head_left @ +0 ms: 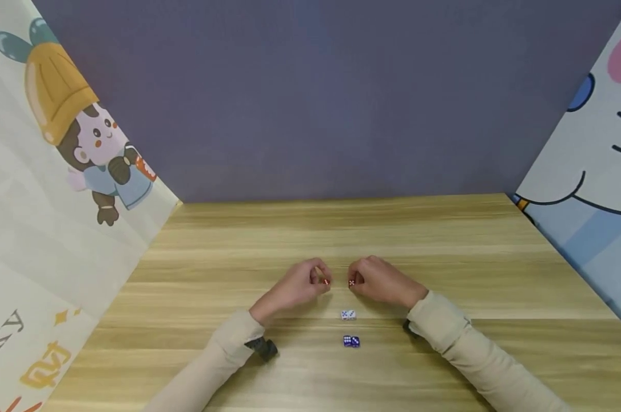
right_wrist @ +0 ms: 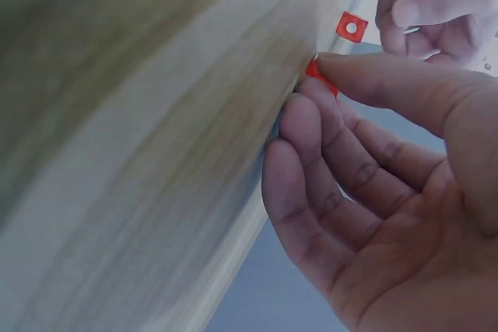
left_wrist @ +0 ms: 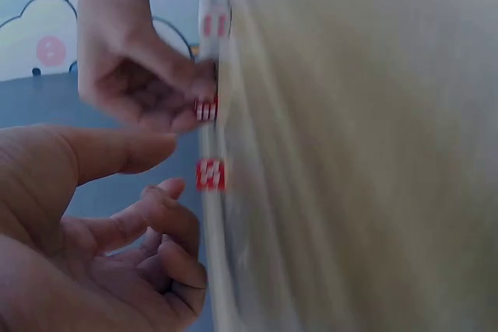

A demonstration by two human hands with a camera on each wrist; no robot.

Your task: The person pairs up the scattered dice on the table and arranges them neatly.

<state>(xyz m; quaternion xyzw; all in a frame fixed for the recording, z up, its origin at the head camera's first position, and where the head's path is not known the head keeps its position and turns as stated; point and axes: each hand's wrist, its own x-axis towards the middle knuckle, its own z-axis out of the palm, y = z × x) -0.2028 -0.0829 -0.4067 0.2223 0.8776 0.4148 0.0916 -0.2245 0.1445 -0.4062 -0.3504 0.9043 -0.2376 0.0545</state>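
Note:
My left hand is around one red die on the table. In the left wrist view its thumb and fingers stand apart, with a small gap to that die. Facing it, my right hand pinches a second red die between thumb and fingertip. The right wrist view shows this die at the fingertips, low by the table, partly covered. Closer to me, two white dice sit side by side, and below them two dark blue dice touch each other.
The wood-grain table ends at a dark grey-blue panel at the back. Cartoon-printed sheets flank it left and right. Each wrist wears a black strap or device.

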